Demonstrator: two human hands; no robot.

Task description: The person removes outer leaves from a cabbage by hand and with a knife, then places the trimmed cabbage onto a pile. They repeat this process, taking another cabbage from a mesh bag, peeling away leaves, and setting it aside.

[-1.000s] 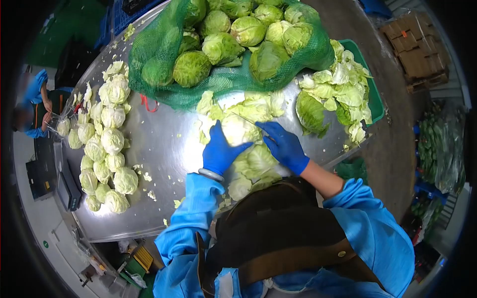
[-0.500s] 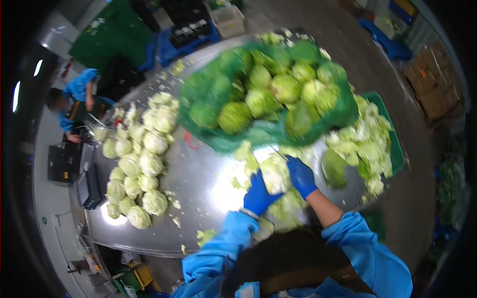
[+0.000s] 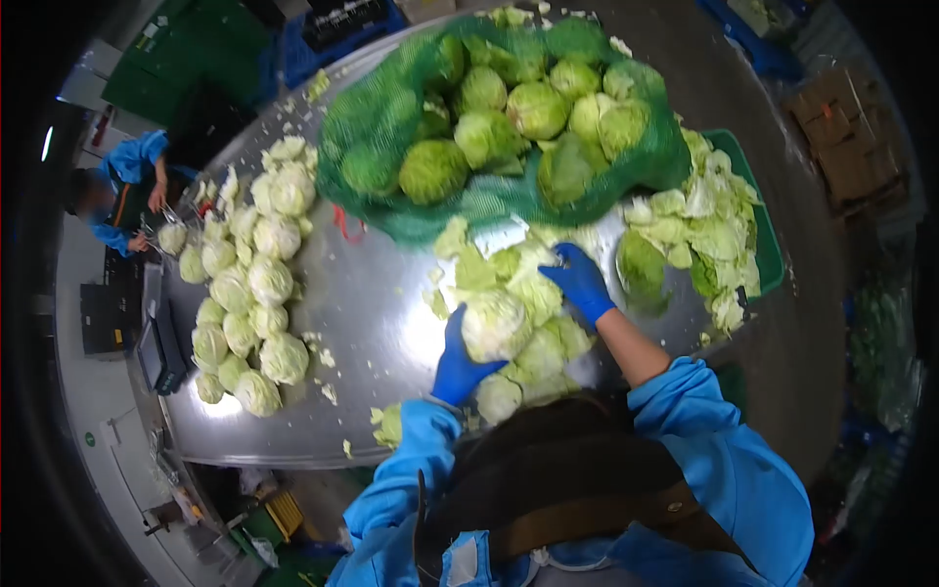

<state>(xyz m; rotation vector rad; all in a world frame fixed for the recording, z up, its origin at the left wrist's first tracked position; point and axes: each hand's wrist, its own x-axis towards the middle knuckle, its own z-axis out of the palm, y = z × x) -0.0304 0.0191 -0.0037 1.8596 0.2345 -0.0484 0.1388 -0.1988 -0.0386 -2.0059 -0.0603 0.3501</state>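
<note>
My left hand point(image 3: 460, 360), in a blue glove, cups a pale, trimmed cabbage point(image 3: 494, 326) from its left side, thumb beneath. My right hand point(image 3: 579, 282), also blue-gloved, is curled at the edge of a light green cabbage leaf point(image 3: 534, 288) just beyond the head; its fingertips are partly hidden. Loose leaves point(image 3: 546, 354) lie under and to the right of the cabbage. Behind both hands, a green mesh bag point(image 3: 469, 217) spreads open around several whole green cabbages point(image 3: 489, 137).
Several trimmed cabbages point(image 3: 269, 281) are piled on the metal table point(image 3: 362, 293) at left. A heap of leaves point(image 3: 699, 210) lies at right, partly over a green crate point(image 3: 768, 235). A co-worker in a blue sleeve point(image 3: 137, 155) handles a cabbage at far left.
The cabbage and my left hand have shifted left and separated from my right hand, which is now at a leaf. The camera view has also moved.
</note>
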